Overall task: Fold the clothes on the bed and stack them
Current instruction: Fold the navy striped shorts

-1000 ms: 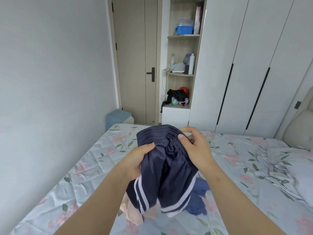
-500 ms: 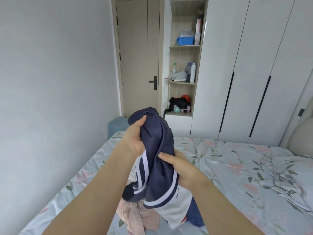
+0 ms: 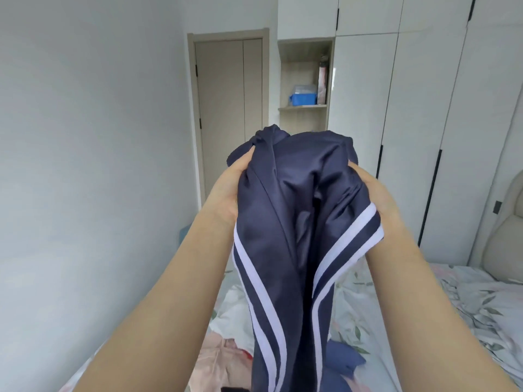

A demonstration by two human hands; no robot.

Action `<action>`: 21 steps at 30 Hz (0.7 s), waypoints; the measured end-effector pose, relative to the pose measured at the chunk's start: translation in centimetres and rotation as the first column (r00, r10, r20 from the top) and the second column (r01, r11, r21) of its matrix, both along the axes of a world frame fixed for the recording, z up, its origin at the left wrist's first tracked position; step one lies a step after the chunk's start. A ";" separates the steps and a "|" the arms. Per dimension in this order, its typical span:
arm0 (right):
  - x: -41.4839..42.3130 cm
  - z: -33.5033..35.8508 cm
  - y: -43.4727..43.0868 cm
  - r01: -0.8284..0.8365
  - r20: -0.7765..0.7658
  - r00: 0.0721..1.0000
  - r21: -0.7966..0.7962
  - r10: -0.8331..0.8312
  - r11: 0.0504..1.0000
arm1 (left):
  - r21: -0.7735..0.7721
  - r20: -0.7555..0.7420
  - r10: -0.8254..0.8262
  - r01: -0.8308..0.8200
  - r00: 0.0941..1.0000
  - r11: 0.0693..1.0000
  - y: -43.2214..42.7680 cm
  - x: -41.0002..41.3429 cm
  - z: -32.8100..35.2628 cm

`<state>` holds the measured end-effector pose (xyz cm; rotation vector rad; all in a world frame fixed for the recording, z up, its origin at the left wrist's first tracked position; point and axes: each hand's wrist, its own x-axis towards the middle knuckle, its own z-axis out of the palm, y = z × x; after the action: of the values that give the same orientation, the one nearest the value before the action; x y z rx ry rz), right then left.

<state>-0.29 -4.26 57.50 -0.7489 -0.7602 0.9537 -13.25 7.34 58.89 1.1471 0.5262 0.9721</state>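
Note:
Navy trousers with white side stripes (image 3: 291, 222) hang in front of me, held up above the bed (image 3: 467, 301). My left hand (image 3: 230, 190) grips the bunched top of the garment on its left side. My right hand (image 3: 373, 196) grips the right side, fingers hidden behind the cloth. The legs of the trousers drape down to the bottom of the view. Below them on the bed lie a pale pink garment (image 3: 218, 360) and a blue garment (image 3: 342, 357), both crumpled and partly hidden.
A white wall runs along the left of the bed. Behind stand a beige door (image 3: 229, 108), open shelves with a blue box (image 3: 302, 99), and white wardrobe doors (image 3: 424, 123). A padded headboard (image 3: 503, 233) and rumpled floral bedding lie at the right.
Both hands have lifted the navy trousers higher and spread apart to either side of the top; my head has tilted upward, so less of the bed shows.

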 end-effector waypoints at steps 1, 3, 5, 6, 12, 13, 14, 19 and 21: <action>0.1 -0.2 -0.2 0.025 -0.005 1.000 -0.012 -0.025 1.000 | 0.005 -0.013 -0.038 0.038 0.999 0.999 0.3 0.0 -0.4; 0.9 -2.0 -0.6 0.117 0.007 0.993 -0.076 -0.117 0.990 | -0.049 -0.031 -0.162 0.160 0.986 0.986 0.0 -0.6 -2.0; 2.2 -5.3 -0.7 0.205 0.032 0.979 -0.107 -0.202 0.973 | -0.136 -0.120 -0.224 0.208 0.967 0.969 0.0 -1.3 -5.2; 2.9 -7.1 -0.8 0.264 0.050 0.964 -0.124 -0.260 0.956 | -0.171 -0.182 -0.212 0.181 0.960 0.968 0.1 -1.5 -6.9; 3.3 -16.3 -1.5 0.410 0.123 0.910 -0.400 -0.395 0.820 | -0.187 -0.411 -0.073 -0.006 0.909 0.982 1.4 -2.8 -16.6; 3.7 -17.6 -1.5 0.415 0.123 0.907 -0.425 -0.403 0.804 | -0.196 -0.430 -0.082 -0.004 0.899 0.981 1.5 -3.3 -17.8; 3.7 -18.2 -1.6 0.415 0.142 0.907 -0.453 -0.396 0.789 | -0.204 -0.438 -0.092 0.000 0.894 0.979 1.6 -3.8 -18.8; 4.0 -19.5 -1.9 0.418 0.242 0.908 -0.535 -0.341 0.735 | -0.181 -0.423 -0.041 -0.040 0.905 0.983 2.4 -5.8 -21.1; 4.1 -19.6 -2.0 0.489 0.311 0.872 -0.516 -0.379 0.703 | -0.128 -0.437 0.032 -0.097 0.899 0.987 3.0 -6.3 -21.3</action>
<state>3.81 -6.27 37.85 -1.5093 -0.3940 0.6744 -19.60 10.38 37.54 1.2220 0.9855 0.7164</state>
